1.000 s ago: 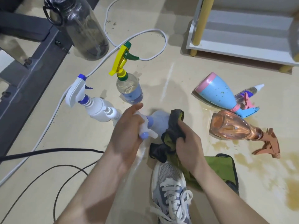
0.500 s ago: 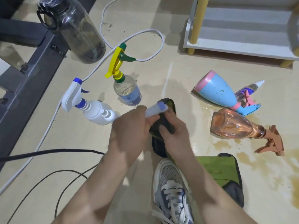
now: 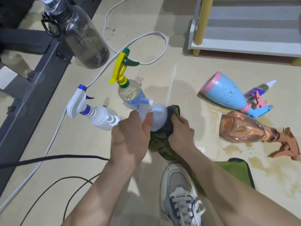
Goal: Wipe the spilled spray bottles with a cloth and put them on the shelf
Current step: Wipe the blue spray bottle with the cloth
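Head camera, looking down at a floor: a pale blue spray bottle (image 3: 158,117) is held between both hands, tipped on its side, probably so that its rounded body is exposed for wiping. The left hand (image 3: 130,137) is closed around its neck and white trigger head, steadying it. The right hand (image 3: 180,129), just beside the left, has its fingers curled on a dark and green cloth (image 3: 160,141), pressing it against the bottle's far end; the cloth hangs beneath both hands. Just left of the left hand, a white bottle (image 3: 101,119) and a clear bottle with a yellow trigger (image 3: 130,93) stand upright, seemingly already dealt with. Well right of the right hand, a blue-and-pink bottle (image 3: 224,93) and an orange bottle (image 3: 244,129) lie toppled by a brown spill (image 3: 231,147), likely awaiting wiping. Beyond them, far from both hands, stands the white shelf (image 3: 244,49).
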